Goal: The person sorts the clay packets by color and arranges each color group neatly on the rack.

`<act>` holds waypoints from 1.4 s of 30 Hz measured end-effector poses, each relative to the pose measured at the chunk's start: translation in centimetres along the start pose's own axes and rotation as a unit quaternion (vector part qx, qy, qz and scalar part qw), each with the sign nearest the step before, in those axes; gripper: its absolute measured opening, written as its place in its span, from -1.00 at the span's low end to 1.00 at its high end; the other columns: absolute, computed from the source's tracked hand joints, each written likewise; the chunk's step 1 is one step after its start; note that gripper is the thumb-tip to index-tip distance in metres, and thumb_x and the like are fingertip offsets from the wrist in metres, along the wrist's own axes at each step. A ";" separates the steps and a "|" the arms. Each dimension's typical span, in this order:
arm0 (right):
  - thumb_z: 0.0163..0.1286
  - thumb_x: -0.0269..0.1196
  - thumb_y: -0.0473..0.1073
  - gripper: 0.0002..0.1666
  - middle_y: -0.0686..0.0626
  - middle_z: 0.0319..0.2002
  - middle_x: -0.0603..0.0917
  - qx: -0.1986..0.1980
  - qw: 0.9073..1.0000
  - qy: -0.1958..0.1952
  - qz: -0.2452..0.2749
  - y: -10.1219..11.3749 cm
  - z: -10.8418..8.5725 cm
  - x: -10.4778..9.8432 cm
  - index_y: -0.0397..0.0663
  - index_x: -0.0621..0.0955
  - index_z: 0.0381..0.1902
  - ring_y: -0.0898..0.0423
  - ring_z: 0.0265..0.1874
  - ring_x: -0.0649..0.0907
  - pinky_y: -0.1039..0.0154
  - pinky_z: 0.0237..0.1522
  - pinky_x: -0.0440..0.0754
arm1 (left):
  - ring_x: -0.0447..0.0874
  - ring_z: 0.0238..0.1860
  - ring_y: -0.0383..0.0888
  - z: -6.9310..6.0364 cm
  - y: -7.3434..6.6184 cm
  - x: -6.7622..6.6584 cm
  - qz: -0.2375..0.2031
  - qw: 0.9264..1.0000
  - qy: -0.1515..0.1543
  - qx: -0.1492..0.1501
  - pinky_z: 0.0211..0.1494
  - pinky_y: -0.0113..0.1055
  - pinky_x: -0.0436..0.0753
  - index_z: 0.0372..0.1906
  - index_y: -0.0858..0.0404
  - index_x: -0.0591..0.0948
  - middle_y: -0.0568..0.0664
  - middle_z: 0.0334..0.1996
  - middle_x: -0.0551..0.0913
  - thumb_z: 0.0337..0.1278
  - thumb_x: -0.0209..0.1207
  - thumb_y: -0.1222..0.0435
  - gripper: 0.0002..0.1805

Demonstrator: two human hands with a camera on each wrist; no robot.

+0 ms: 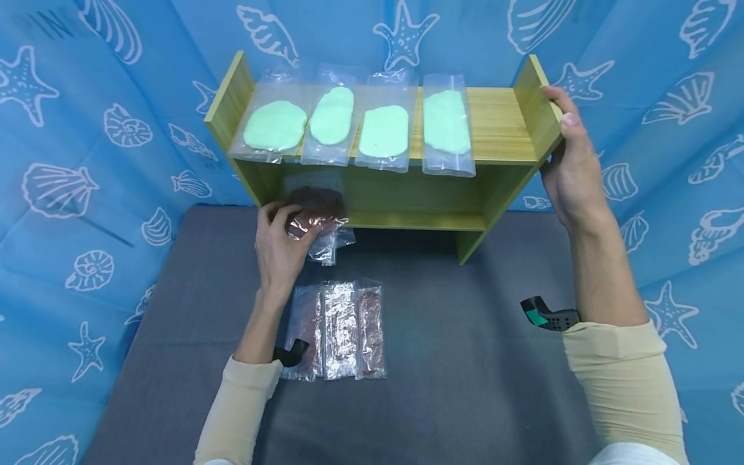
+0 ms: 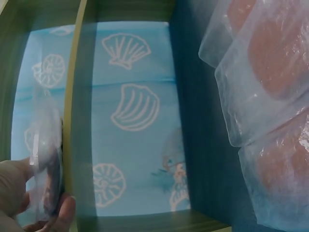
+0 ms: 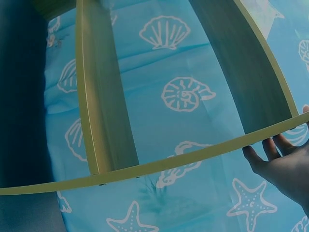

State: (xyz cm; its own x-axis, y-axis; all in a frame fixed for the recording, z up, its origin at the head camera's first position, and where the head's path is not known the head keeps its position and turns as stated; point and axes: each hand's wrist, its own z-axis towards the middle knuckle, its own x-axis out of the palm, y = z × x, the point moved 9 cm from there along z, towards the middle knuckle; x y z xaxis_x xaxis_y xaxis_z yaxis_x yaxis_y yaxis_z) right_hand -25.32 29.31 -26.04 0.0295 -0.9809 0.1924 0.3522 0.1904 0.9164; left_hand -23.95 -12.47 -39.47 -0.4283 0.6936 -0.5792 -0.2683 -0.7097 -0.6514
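Observation:
My left hand [image 1: 278, 242] pinches a clear plastic bag [image 1: 318, 205] with dark reddish-brown contents at the left end of the lower shelf. In the left wrist view, this bag [image 2: 48, 164] lies along the shelf board's front edge, between thumb and fingers. More clear bags [image 1: 325, 248] show just below that hand, partly hidden. My right hand [image 1: 575, 174] grips the right side panel [image 1: 537, 106] of the wooden shelf unit [image 1: 413, 219]; in the right wrist view its fingertips [image 3: 251, 154] meet the panel from outside.
Several clear bags of pale green flattened stuff [image 1: 383, 132] lie in a row on the upper shelf, overhanging its front edge. Several reddish-brown bags [image 1: 340, 329] lie side by side on the grey tabletop [image 1: 453, 361]. A blue shell-patterned curtain [image 1: 128, 129] hangs behind.

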 end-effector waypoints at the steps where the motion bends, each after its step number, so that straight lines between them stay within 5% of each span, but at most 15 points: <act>1: 0.55 -0.06 0.05 -0.48 -0.15 0.28 0.17 0.000 1.000 0.000 -0.001 0.0 0.0 0.0 0.08 0.42 0.38 -0.05 0.14 0.24 0.09 0.08 0.25 | 0.49 0.14 0.16 0.0 0.0 0.0 0.001 1.000 -0.004 0.003 0.14 0.08 0.51 0.01 0.25 0.69 0.20 0.14 0.45 -0.13 0.56 0.11 -0.45; 10: 0.56 -0.07 0.04 -0.48 -0.17 0.26 0.18 -0.006 1.000 0.000 -0.002 0.0 0.0 0.0 0.07 0.41 0.39 -0.05 0.13 0.24 0.11 0.06 0.26 | 0.53 0.10 0.13 0.4 -0.1 0.0 0.001 1.000 -0.021 0.010 0.10 0.08 0.52 -0.03 0.27 0.73 0.17 0.09 0.52 0.00 0.48 0.11 -0.55; 15: 0.56 -0.09 0.04 -0.47 -0.15 0.27 0.17 -0.006 1.000 -0.004 -0.007 0.0 0.0 -0.1 0.08 0.41 0.39 -0.04 0.14 0.22 0.08 0.09 0.21 | 0.46 0.22 0.20 0.0 0.0 0.4 -0.027 0.999 0.020 0.005 0.21 0.13 0.44 0.14 0.32 0.66 0.24 0.21 0.47 0.13 0.38 0.08 -0.46; 23: 0.55 -0.10 0.03 -0.47 -0.15 0.27 0.18 -0.006 1.000 -0.006 -0.004 0.1 0.0 0.0 0.08 0.41 0.39 -0.04 0.14 0.23 0.08 0.09 0.22 | 0.33 0.35 0.25 -1.2 -0.1 0.5 -0.030 0.996 0.087 0.021 0.26 0.17 0.39 0.30 0.28 0.54 0.24 0.40 0.30 0.01 0.43 0.14 -0.29; 27: 0.55 -0.10 0.03 -0.47 -0.17 0.25 0.20 -0.007 1.000 -0.006 0.002 -0.1 0.0 0.0 0.06 0.42 0.38 -0.04 0.12 0.25 0.11 0.05 0.27 | 0.42 0.29 0.22 -1.3 0.1 0.3 -0.001 0.997 0.069 0.020 0.11 0.17 0.50 0.26 0.23 0.59 0.16 0.38 0.34 -0.03 0.46 0.15 -0.33; 34: 0.55 -0.10 0.04 -0.48 -0.17 0.25 0.21 -0.005 1.000 -0.008 -0.002 -0.3 0.0 -0.1 0.08 0.43 0.37 -0.04 0.11 0.26 0.09 0.04 0.27 | 0.60 -0.07 0.16 -1.2 0.3 0.1 0.020 0.999 -0.010 0.024 -0.20 0.12 0.57 0.10 0.20 0.69 0.15 0.19 0.44 0.00 0.47 0.18 -0.50; 42: 0.55 -0.12 0.02 -0.48 -0.16 0.26 0.20 -0.011 1.000 -0.011 -0.001 -0.1 0.0 -0.1 0.07 0.43 0.37 -0.04 0.12 0.25 0.10 0.06 0.25 | 0.58 -0.22 0.18 -1.0 0.3 -0.4 0.022 0.997 -0.066 0.026 -0.26 0.12 0.54 -0.04 0.23 0.70 0.20 -0.03 0.49 -0.01 0.49 0.15 -0.58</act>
State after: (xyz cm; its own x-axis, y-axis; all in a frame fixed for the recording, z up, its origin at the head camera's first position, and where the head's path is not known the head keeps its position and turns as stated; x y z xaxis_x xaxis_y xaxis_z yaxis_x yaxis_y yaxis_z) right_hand -25.32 29.35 -26.16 0.0091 -0.9799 0.1991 0.3736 0.1880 0.9083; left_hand -22.99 -12.86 -39.92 -0.5494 0.6416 -0.5353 -0.2897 -0.7472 -0.5982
